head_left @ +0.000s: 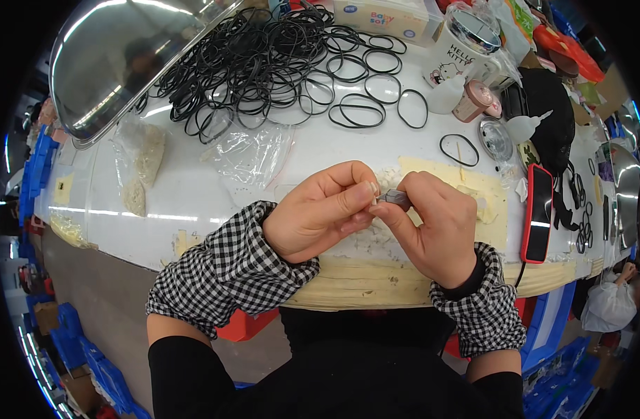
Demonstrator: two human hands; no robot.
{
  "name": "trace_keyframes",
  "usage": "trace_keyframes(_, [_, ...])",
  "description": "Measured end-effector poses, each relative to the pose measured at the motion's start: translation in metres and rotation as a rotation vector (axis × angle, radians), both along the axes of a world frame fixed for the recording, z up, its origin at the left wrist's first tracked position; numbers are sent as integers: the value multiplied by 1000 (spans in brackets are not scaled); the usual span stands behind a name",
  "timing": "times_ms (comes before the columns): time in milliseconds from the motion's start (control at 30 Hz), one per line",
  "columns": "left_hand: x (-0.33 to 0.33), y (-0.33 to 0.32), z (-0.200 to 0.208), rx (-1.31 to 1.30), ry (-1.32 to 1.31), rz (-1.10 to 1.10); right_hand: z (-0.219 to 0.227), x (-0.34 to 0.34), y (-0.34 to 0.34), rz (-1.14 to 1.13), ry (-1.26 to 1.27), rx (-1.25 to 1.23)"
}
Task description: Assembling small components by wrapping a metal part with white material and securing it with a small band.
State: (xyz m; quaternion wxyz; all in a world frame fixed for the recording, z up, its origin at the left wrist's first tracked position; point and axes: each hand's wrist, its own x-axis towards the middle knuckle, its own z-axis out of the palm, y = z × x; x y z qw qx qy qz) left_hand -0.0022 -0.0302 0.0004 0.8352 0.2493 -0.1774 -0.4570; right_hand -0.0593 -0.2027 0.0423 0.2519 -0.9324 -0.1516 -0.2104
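Note:
My left hand (320, 213) and my right hand (440, 222) meet over the near edge of the table, fingertips almost touching. Pinched between the left thumb and forefinger is a tiny white piece (373, 195), mostly covered by the fingers. A short grey flat-sided tool (395, 198) sits between my right thumb and bent forefinger, its tip against or very near the white piece. Its exact kind cannot be made out. Beneath the hands, small white bits (379, 234) are scattered over the tabletop. Both forearms wear black-and-white checked sleeve covers (229, 262).
A large heap of black rubber loops (264, 56) covers the back, with single loops (459, 150) nearer. Left of my hands lie a clear plastic bag (253, 153) and a bag of pale pieces (142, 164). At the right are a red-cased phone (538, 213) and a white cup (452, 52).

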Motion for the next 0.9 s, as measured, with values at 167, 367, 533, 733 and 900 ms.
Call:
trace_keyframes(167, [-3,-1,1,-32,38,18,-1,0,2,10,28,46])
trace_keyframes(367, [-5,-2,1,-46,45,51,0,0,3,22,35,81])
trace_keyframes(533, [-6,-3,-1,-64,36,67,0,0,4,20,36,94])
trace_keyframes(733, [-7,-3,2,-42,35,84,1,-1,2,30,48,78])
trace_keyframes(900, [-8,-1,1,-22,30,87,2,-2,4,35,58,88])
